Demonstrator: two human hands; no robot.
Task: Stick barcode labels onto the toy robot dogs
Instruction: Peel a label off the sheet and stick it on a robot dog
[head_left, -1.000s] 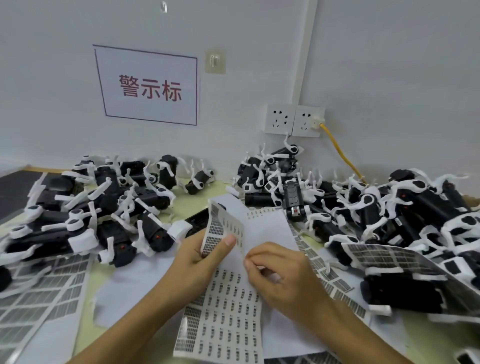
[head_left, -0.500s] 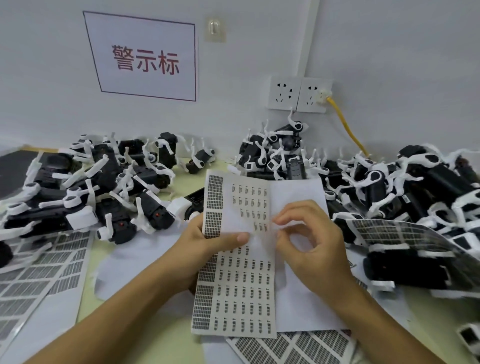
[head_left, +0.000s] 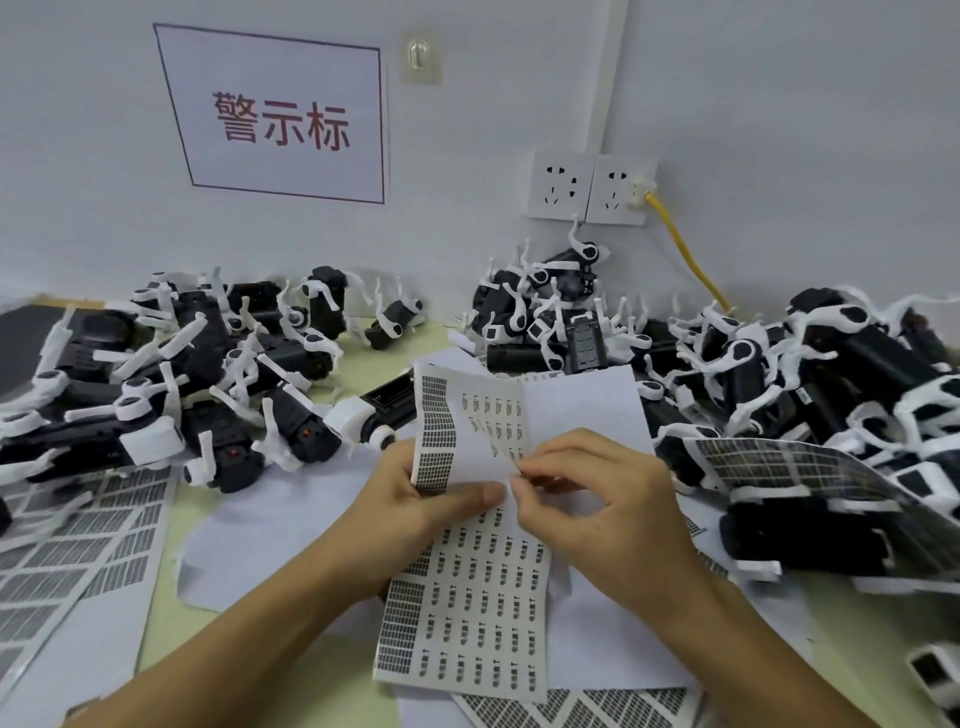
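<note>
A white label sheet (head_left: 470, 597) printed with rows of small barcode labels is held up in front of me, its top half bent back. My left hand (head_left: 415, 499) grips the sheet at mid-height, thumb pressed on its face. My right hand (head_left: 597, 499) pinches at the sheet's right side beside that thumb; a label between the fingertips cannot be made out. Black-and-white toy robot dogs lie in heaps: one pile at the left (head_left: 171, 384), one at the back centre (head_left: 550, 322), one at the right (head_left: 810, 395).
Used label sheets lie on the table at the left (head_left: 67, 551), under the held sheet (head_left: 571, 706) and draped over the right pile (head_left: 779, 467). Loose white backing paper (head_left: 270, 540) covers the middle. A wall with sockets (head_left: 587, 187) and a yellow cable (head_left: 685, 254) stands behind.
The camera view shifted downward slightly. My right hand dropped from the sheet's upper part to beside my left thumb, and the sheet's top half has curled further back.
</note>
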